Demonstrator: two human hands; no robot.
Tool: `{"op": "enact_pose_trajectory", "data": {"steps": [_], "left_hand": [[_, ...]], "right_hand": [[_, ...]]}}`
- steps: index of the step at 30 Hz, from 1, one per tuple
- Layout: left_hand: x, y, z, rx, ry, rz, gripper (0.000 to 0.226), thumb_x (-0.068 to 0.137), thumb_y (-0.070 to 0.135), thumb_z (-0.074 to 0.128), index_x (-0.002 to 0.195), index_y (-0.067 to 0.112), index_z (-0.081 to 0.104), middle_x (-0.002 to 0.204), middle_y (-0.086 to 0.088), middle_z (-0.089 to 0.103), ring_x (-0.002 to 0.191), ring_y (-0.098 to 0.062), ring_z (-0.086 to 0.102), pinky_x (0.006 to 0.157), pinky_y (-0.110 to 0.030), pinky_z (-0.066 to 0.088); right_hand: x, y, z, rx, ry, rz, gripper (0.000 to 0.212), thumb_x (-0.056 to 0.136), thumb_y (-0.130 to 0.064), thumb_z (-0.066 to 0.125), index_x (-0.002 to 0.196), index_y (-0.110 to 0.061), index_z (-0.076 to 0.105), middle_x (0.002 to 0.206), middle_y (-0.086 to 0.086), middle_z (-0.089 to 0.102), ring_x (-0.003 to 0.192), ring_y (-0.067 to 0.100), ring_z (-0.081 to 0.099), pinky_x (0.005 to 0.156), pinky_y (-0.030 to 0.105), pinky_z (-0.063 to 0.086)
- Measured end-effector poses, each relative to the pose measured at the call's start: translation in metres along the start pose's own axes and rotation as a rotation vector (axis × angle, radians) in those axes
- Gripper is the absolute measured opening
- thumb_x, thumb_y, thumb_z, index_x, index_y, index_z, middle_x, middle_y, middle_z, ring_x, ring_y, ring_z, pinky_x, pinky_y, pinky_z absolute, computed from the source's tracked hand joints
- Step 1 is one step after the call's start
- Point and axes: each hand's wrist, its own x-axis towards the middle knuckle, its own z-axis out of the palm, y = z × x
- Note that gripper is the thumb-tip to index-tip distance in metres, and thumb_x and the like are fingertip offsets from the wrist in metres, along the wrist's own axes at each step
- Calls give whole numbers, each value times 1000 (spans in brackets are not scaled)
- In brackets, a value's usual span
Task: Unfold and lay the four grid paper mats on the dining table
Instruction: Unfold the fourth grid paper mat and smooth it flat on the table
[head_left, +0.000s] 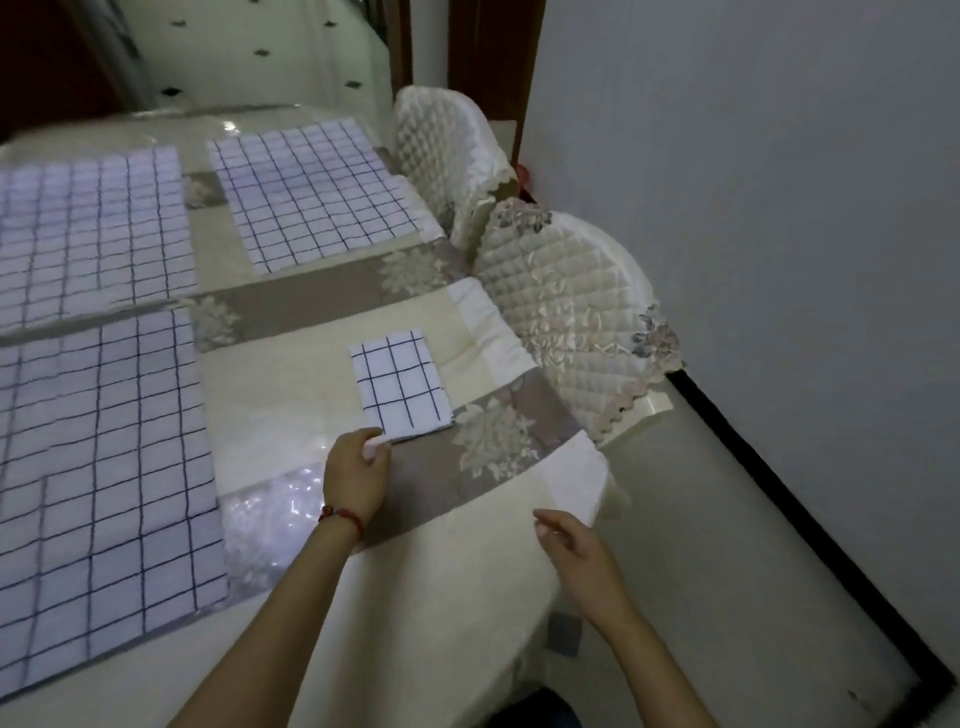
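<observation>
Left hand (356, 480), lower centre of frame: fingers curled, thumb and fingertips pinching the near left corner of the folded mat (399, 384), forearm reaching up from the bottom edge, red cord bracelet (340, 516) at the wrist. Right hand (576, 553), lower right of centre: fingers loosely spread and relaxed, holding nothing, hovering above the table edge (467, 597). Folded mat lies centre frame on the tablecloth; three unfolded mats lie at lower left (98, 493), upper left (88, 234) and upper centre (311, 192).
</observation>
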Motion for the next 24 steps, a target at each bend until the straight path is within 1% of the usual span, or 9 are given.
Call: {"op": "enact_pose_trajectory", "data": {"steps": [5, 8, 11, 15, 17, 19, 21, 23, 24], "left_hand": [[38, -6, 11, 38, 92, -219, 45, 88, 22, 54, 129, 6, 47, 135, -21, 43, 125, -35, 44, 107, -43, 37], [50, -1, 23, 100, 175, -287, 46, 86, 24, 56, 128, 5, 48, 133, -22, 44, 125, -36, 40, 104, -44, 38], [62, 10, 35, 123, 200, -349, 48, 83, 27, 61, 123, 4, 48, 129, -21, 42, 121, -37, 41, 98, -44, 42], [71, 22, 46, 141, 158, -445, 44, 79, 25, 67, 108, 1, 47, 114, -20, 55, 107, -38, 53, 85, -41, 47], [70, 24, 48, 113, 141, -454, 24, 81, 20, 63, 93, 3, 49, 100, -17, 60, 97, -36, 57, 75, -35, 45], [64, 22, 48, 70, 126, -414, 18, 81, 17, 58, 72, 7, 45, 78, -13, 55, 78, -29, 51, 66, -30, 39], [54, 20, 47, 12, 135, -328, 23, 84, 15, 54, 67, 7, 41, 69, -11, 47, 67, -23, 41, 58, -26, 34], [36, 24, 41, -90, 166, -248, 27, 88, 11, 50, 63, 7, 38, 62, -7, 41, 55, -17, 36, 46, -14, 32], [25, 26, 38, -142, 182, -220, 29, 89, 10, 49, 63, 5, 39, 60, -6, 39, 52, -13, 36, 44, -12, 36]], "right_hand": [[61, -21, 10, -149, -184, -86, 28, 94, -23, 48, 119, -18, 58, 108, -10, 57, 101, 5, 52, 82, 11, 37], [86, -29, 9, -197, -266, -143, 27, 94, -21, 48, 118, -19, 58, 106, -10, 59, 101, 6, 53, 75, 2, 38], [108, -29, 3, -199, -298, -144, 25, 93, -20, 50, 116, -17, 59, 106, -6, 62, 98, 5, 55, 73, -5, 37], [120, -24, -8, -215, -323, -141, 25, 92, -18, 51, 116, -16, 59, 97, -18, 58, 87, -13, 55, 73, -6, 36], [124, -22, -10, -220, -333, -154, 24, 92, -16, 51, 115, -14, 60, 95, -22, 56, 85, -25, 52, 74, -6, 37], [127, -25, -9, -212, -337, -167, 23, 92, -15, 51, 113, -13, 61, 96, -15, 60, 87, -16, 56, 73, -5, 38], [128, -30, -8, -200, -323, -182, 22, 92, -13, 52, 112, -14, 61, 98, -4, 62, 88, 0, 58, 73, -4, 39], [128, -35, -6, -179, -308, -211, 24, 92, -13, 51, 114, -10, 60, 102, 0, 62, 88, 2, 56, 71, -4, 39], [127, -38, -4, -159, -295, -214, 25, 92, -13, 51, 116, -9, 59, 102, 1, 62, 88, 3, 55, 70, -4, 39]]}}
